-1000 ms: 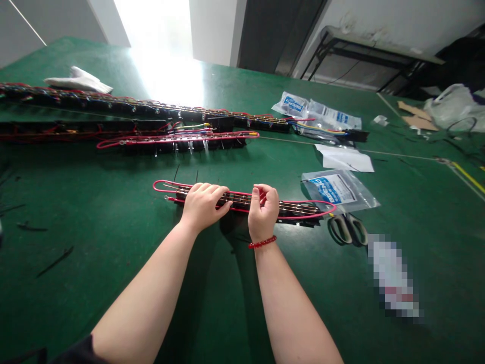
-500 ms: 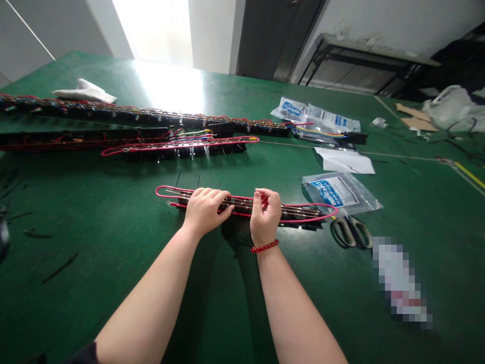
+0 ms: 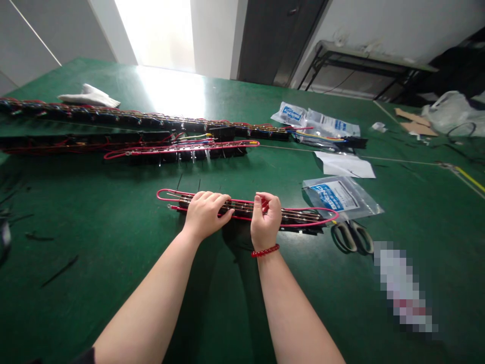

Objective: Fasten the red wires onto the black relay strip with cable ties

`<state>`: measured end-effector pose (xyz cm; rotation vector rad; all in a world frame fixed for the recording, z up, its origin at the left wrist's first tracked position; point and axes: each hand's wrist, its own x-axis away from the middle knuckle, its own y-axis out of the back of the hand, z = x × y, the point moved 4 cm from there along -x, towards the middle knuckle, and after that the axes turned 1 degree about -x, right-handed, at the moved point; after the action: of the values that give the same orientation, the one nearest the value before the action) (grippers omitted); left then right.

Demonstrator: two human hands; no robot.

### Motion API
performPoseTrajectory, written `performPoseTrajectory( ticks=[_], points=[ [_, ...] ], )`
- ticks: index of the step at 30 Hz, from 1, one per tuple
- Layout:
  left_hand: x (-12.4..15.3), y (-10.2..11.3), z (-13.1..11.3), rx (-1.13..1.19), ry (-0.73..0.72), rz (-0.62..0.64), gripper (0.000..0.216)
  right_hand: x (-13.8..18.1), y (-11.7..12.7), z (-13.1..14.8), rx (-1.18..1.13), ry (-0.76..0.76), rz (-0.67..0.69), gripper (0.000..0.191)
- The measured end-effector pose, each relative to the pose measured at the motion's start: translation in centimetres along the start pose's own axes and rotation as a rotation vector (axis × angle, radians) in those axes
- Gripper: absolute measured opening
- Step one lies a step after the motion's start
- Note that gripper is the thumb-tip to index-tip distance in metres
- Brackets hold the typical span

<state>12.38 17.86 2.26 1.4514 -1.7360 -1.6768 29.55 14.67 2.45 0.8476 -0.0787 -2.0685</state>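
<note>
Two bare hands work at one black strip (image 3: 242, 209) lying across the green table (image 3: 132, 283) in front of the person, a single red cable (image 3: 329, 220) looped along it. The left hand (image 3: 206, 213) clasps the strip, thumb apart from four fingers; the right hand (image 3: 266, 216), one red bead bracelet (image 3: 265, 251) at its wrist, has curled fingers over the strip, and whether they pinch anything I cannot tell. One pair of scissors (image 3: 352, 237) lies near the strip's right end, just beside one clear bag (image 3: 364, 202).
</note>
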Motion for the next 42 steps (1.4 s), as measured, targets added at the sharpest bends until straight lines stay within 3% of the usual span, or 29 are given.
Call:
performPoseTrajectory(
  ticks=[42],
  points=[
    [0.02, -0.12, 0.12, 0.008, 0.0, -0.002, 0.031, -0.04, 0.0, 0.2, 0.012, 0.009, -0.002, 0.017]
  ],
)
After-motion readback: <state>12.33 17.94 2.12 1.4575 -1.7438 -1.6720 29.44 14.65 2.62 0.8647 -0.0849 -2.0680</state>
